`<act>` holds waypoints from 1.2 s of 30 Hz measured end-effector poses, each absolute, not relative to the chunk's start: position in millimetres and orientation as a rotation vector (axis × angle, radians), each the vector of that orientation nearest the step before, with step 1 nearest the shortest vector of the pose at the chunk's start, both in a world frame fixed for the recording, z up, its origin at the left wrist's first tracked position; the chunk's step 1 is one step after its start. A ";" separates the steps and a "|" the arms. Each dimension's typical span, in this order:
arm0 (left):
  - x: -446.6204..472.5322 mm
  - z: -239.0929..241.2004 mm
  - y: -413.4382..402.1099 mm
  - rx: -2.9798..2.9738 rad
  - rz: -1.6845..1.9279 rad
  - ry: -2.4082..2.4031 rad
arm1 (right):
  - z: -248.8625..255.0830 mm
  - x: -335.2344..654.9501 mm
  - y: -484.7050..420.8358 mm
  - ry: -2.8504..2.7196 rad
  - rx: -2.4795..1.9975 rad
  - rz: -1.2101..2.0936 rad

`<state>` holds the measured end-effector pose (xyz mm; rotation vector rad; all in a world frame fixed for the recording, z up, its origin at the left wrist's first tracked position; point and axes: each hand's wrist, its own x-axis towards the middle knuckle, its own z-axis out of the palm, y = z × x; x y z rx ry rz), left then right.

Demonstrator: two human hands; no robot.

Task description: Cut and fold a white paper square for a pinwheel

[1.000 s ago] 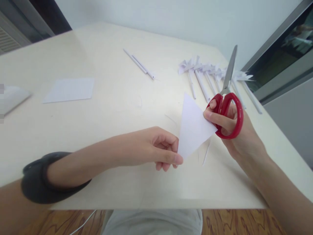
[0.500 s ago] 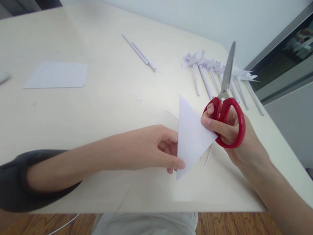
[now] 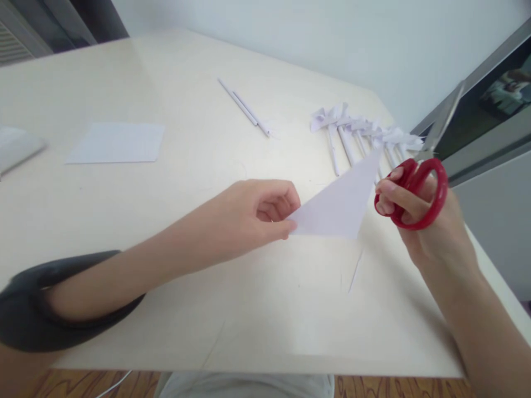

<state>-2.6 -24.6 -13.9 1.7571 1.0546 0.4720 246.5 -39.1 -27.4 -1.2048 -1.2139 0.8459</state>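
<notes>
My left hand (image 3: pixel 265 213) pinches one sharp corner of a white paper triangle (image 3: pixel 340 204) between thumb and fingers, holding it above the table. The triangle's other corners point up to the right and down to the right. To the right of the paper, apart from it, my right hand (image 3: pixel 418 204) grips a pair of red-handled scissors (image 3: pixel 435 193) by the handles. The blades point up and away and look closed, somewhat blurred. Beyond the triangle lies a row of several paper pinwheels (image 3: pixel 332 119) on rolled-paper sticks, partly hidden by the triangle and the scissors.
Two rolled paper sticks (image 3: pixel 244 108) lie at the back middle of the white table (image 3: pixel 174 309). A white paper sheet (image 3: pixel 118 142) lies at the left, with a white stack or packet (image 3: pixel 16 146) beyond it. Thin paper strips (image 3: pixel 355 271) lie near the front. A wall borders the back.
My right hand has let go of the paper and moved right with the scissors. The triangle has turned in my left hand, which has moved slightly up and left.
</notes>
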 end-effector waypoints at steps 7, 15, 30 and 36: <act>-1.5 -6.0 -29.8 1.796 0.460 0.993 | -18.9 249.9 -38.6 -1.269 -1.129 0.867; 2.8 -8.4 -36.6 1.611 0.325 0.729 | -23.1 218.7 -62.4 -1.400 -1.059 1.455; -3.4 -0.7 -28.4 1.789 0.338 0.913 | -14.7 211.1 -71.6 -1.519 -1.330 1.246; -7.3 -8.1 -22.2 1.444 0.344 0.995 | -21.8 212.2 -71.7 -1.318 -1.294 1.160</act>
